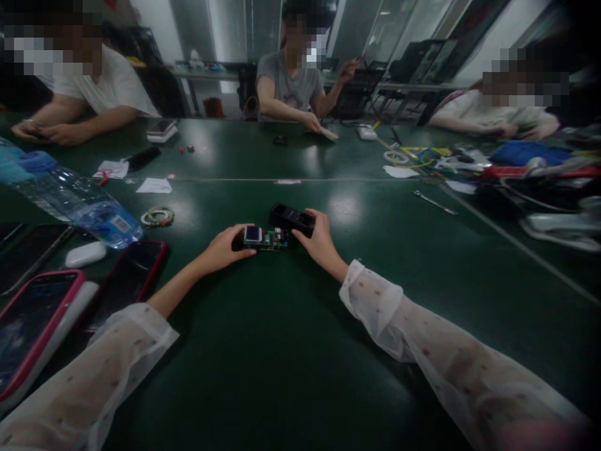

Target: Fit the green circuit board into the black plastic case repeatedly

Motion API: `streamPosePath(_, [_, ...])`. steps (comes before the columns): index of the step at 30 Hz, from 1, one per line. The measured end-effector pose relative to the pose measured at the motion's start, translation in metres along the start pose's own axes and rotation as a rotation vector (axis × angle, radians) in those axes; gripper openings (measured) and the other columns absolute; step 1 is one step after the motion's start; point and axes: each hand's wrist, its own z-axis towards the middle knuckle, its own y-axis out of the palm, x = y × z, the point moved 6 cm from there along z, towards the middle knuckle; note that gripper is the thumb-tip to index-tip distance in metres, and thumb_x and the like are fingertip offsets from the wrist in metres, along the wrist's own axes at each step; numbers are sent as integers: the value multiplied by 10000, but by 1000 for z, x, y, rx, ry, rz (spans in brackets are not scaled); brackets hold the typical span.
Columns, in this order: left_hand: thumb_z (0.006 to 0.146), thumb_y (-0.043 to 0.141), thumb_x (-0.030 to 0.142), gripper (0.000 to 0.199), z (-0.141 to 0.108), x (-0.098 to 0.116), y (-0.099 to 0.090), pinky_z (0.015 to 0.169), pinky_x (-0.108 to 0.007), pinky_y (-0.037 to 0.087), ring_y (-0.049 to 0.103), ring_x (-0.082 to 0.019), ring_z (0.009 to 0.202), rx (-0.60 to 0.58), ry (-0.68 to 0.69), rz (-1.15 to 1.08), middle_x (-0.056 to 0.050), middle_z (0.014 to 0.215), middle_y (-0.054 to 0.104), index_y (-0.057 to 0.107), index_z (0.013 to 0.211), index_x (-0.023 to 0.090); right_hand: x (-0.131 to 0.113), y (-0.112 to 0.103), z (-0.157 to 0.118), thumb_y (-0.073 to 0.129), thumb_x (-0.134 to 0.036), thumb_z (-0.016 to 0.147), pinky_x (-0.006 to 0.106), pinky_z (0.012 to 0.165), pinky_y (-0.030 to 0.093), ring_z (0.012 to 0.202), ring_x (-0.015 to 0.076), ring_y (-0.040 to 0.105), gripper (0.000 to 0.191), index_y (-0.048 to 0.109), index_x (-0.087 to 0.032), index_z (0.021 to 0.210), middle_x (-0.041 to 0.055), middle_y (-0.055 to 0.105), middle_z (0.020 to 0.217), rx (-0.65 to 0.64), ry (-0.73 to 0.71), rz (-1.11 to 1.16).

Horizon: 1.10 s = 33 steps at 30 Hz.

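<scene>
In the head view, my left hand [231, 246] grips the left end of a small green circuit board [272, 238], thumb in front and fingers behind. A little square screen sits on the board near that hand. My right hand [318, 236] is closed on the right end of a black plastic casing [292, 216], which has a window-like opening in its face. The casing lies just behind the board and slants slightly down to the right. Whether the two touch is too dim to tell. Both are held low over the green table [263, 351].
Left of my arms are a large water bottle [87, 200] lying tilted, a red-edged phone [134, 279], a pink-cased phone [40, 319] and a beaded bracelet [157, 217]. A wrench [434, 202] and tangled cables [422, 156] lie at right. Several people sit across the table.
</scene>
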Motion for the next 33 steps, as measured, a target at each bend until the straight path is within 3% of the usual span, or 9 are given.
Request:
streamPosePath(21, [798, 687, 388, 639, 0, -2, 0, 1007, -514, 408, 517, -301, 1221, 0, 1, -18, -88, 1346, 529, 425, 1370, 278, 0, -2, 0, 682, -225, 769, 549, 966, 471, 1092, 302, 549, 466, 478, -193, 1187, 129, 537, 1158, 11, 21, 53])
streamPosePath(27, [789, 697, 389, 640, 0, -5, 1, 1003, -515, 408, 525, -303, 1213, 23, 14, -22, -91, 1338, 535, 429, 1359, 275, -25, -13, -5, 611, -316, 848, 538, 968, 472, 1110, 298, 546, 487, 418, -220, 1285, 131, 522, 1196, 92, -88, 78])
streamPosePath(33, [790, 695, 388, 616, 1, -8, 1, 986, -486, 430, 545, -293, 1185, 36, 8, -19, -96, 1315, 550, 448, 1338, 255, -55, -16, -11, 575, -381, 883, 483, 972, 484, 1137, 272, 538, 499, 382, -258, 1327, 109, 510, 1227, -43, -248, 179])
